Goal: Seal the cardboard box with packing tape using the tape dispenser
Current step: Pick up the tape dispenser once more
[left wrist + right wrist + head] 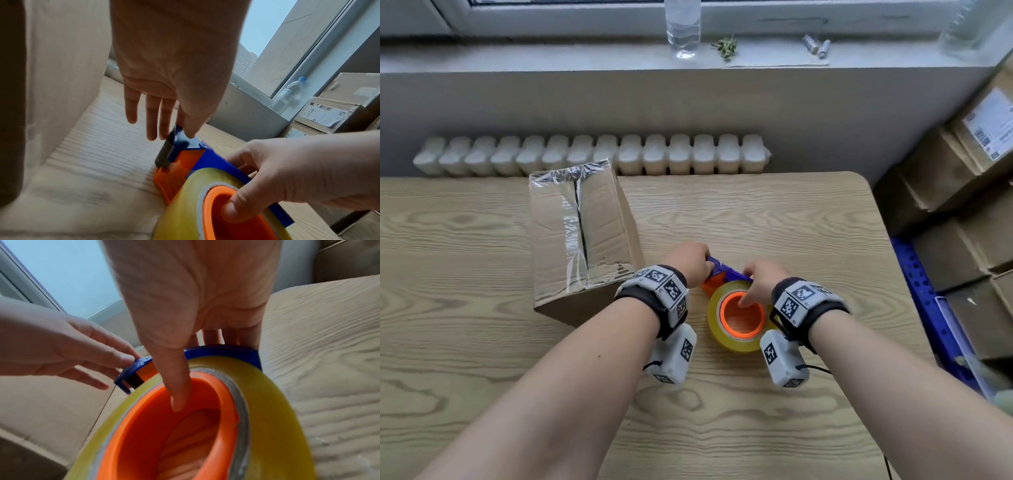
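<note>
A cardboard box (582, 233) stands on the wooden table (756, 212), left of my hands, with clear tape along its top seam. The tape dispenser (726, 272) is blue and orange and carries a yellowish tape roll (722, 334) on an orange core. It lies flat on the table. My right hand (748, 291) grips it, thumb (179, 399) inside the core and fingers (211, 339) over the blue frame. My left hand (185, 129) pinches the glossy tape end (182, 139) at the blue cutter tip between thumb and forefinger, the other fingers straight.
A radiator (592, 154) runs behind the table. On the windowsill stand a water bottle (683, 27) and small items. Stacked cardboard parcels (962, 205) and a blue shelf edge (921, 291) crowd the right side. Bare tabletop lies in front of my arms.
</note>
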A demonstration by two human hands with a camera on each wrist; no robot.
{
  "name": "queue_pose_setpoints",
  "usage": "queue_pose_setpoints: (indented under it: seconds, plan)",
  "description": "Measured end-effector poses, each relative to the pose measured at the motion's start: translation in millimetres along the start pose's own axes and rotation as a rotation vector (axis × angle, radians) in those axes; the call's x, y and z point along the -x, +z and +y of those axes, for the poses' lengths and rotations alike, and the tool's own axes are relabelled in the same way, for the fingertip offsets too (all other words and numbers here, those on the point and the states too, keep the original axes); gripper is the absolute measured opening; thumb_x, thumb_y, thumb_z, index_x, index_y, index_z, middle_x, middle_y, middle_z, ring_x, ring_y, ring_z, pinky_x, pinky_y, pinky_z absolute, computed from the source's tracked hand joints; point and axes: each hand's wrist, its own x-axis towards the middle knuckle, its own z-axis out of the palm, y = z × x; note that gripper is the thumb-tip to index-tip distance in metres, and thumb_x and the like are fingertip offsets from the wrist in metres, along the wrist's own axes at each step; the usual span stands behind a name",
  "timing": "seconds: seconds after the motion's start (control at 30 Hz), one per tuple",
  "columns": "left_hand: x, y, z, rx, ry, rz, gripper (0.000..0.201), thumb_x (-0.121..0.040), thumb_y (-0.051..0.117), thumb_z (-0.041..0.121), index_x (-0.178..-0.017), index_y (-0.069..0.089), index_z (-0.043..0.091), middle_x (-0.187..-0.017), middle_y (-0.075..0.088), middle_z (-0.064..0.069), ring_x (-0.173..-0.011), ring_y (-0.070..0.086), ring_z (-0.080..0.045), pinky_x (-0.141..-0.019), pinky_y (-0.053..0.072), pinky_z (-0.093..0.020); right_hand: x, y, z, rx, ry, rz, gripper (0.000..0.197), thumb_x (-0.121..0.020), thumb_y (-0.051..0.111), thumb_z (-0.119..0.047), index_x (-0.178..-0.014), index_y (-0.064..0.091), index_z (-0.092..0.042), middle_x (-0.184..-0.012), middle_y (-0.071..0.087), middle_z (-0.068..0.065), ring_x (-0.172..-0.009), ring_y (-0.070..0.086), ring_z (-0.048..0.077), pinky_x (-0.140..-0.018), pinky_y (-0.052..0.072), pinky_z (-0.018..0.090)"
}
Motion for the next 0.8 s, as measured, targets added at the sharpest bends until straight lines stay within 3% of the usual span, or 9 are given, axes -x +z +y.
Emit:
queue_pose_setpoints:
  seconds: [0.17,0.33,0.4,0.47,0.7,0.8]
  plan:
    - [1,-1,1,0.025,0.007,0.016,0.035,-0.095,0.045,0.022,-0.126,0.057,0.012,-0.127,0.06,-0.011,-0.114,0.057,-0.029,-0.09,0.047,-0.036,-2,1,-2,0.083,-0.015,0.032,0.023,-0.075,0.073,-0.023,-0.089,0.058,-0.012,-0.081,0.057,0.004,-0.078,0.057,0.023,-0.066,0.044,0.03]
    - [7,-7,2,0.136,0.009,0.064,0.043,-0.098,0.041,0.023,-0.138,0.045,0.007,-0.138,0.052,-0.015,-0.126,0.05,-0.029,-0.102,0.042,-0.037,6,-5,1,0.058,-0.035,0.101,0.029,-0.082,0.064,-0.024,-0.106,0.054,-0.009,-0.103,0.062,0.011,-0.095,0.059,0.029,-0.071,0.041,0.03]
    - [10,-12,4,0.191,0.007,0.09,0.046,-0.099,0.039,0.027,-0.141,0.04,0.007,-0.142,0.048,-0.016,-0.129,0.047,-0.03,-0.106,0.039,-0.038,12,-13,4,0.035,-0.029,0.127,0.028,-0.083,0.063,-0.024,-0.103,0.049,-0.011,-0.101,0.061,0.01,-0.097,0.059,0.03,-0.071,0.04,0.031]
    - [14,-18,7,0.205,0.011,0.112,0.046,-0.1,0.036,0.029,-0.139,0.042,0.005,-0.14,0.049,-0.018,-0.129,0.047,-0.03,-0.105,0.038,-0.037,19,-21,5,0.026,-0.029,0.159,0.028,-0.083,0.063,-0.024,-0.099,0.043,-0.012,-0.099,0.059,0.009,-0.099,0.06,0.031,-0.071,0.04,0.031]
    - [53,-58,18,0.121,0.05,0.231,0.043,-0.104,0.024,0.024,-0.121,0.054,-0.002,-0.125,0.058,-0.022,-0.118,0.052,-0.036,-0.097,0.041,-0.043,60,-52,2,-0.046,-0.069,0.262,0.037,-0.083,0.064,-0.021,-0.115,0.049,-0.012,-0.107,0.063,0.01,-0.097,0.061,0.029,-0.081,0.048,0.036]
    - [65,-74,15,0.182,0.035,0.276,0.046,-0.104,0.025,0.027,-0.115,0.059,-0.001,-0.117,0.063,-0.021,-0.111,0.056,-0.036,-0.092,0.043,-0.042,79,-68,-6,-0.024,-0.101,0.338,0.035,-0.079,0.068,-0.02,-0.111,0.058,-0.013,-0.101,0.064,0.008,-0.096,0.062,0.027,-0.075,0.047,0.031]
